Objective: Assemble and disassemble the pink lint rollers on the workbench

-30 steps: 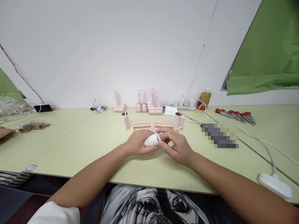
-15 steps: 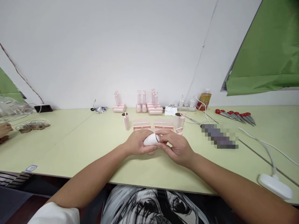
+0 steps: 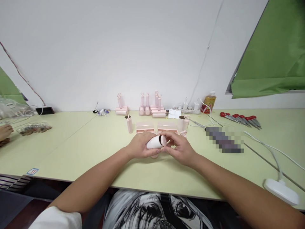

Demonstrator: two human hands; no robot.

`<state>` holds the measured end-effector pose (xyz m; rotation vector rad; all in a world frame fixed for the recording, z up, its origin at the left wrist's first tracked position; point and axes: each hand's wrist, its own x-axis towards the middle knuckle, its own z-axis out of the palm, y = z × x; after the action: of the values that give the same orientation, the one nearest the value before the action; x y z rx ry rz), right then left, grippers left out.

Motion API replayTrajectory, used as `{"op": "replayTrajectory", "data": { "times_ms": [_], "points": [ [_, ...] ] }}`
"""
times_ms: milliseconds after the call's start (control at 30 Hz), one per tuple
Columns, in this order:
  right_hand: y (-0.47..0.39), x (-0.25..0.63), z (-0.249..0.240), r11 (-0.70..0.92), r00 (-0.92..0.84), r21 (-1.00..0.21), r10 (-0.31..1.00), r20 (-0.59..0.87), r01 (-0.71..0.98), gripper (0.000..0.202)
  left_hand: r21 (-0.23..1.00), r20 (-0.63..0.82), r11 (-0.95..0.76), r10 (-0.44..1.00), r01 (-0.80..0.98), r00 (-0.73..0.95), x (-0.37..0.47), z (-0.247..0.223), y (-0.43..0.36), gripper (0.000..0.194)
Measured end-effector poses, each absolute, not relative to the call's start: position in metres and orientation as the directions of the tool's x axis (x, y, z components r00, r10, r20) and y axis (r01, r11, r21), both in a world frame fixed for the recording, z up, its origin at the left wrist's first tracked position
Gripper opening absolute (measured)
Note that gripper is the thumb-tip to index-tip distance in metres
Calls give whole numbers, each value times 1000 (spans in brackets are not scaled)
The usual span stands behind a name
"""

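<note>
A white roller (image 3: 153,142) with a dark band and a pink end cap (image 3: 163,141) lies tilted in front of me. My left hand (image 3: 141,145) is wrapped round the roller's left part. At its right end, the fingers of my right hand (image 3: 178,147) touch the pink cap. Just beyond my hands are two open pink cases (image 3: 145,127), (image 3: 167,127). A pink handle piece stands by a tube (image 3: 129,124) at their left, and a similar tube and handle (image 3: 186,123) stand at their right. Under my hands a pink part shows, mostly hidden.
Several pink roller sets (image 3: 145,106) stand by the wall. A bottle (image 3: 209,101), a power strip (image 3: 190,111), red-capped tools (image 3: 240,119), a pixelated object (image 3: 224,140) and a white device (image 3: 281,191) lie to the right. Another person's hand (image 3: 5,132) is at far left.
The fingers of my right hand have shifted slightly right, and the pink end cap and dark band on the roller now show. My left hand keeps its hold.
</note>
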<state>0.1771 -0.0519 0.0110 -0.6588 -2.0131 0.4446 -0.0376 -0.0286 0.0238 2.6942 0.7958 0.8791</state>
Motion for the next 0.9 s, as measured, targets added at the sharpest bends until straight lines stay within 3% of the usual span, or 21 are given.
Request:
{"op": "replayTrajectory", "data": {
  "times_ms": [500,900],
  "points": [
    [-52,178,11,779,-407,-535,627,664,328,48,340,486,-834,552,435,678,-38,23,-28,37],
    [-57,175,8,768,-349,-560,640,684,310,67,489,538,-795,599,359,593,-36,27,-31,43]
  ]
}}
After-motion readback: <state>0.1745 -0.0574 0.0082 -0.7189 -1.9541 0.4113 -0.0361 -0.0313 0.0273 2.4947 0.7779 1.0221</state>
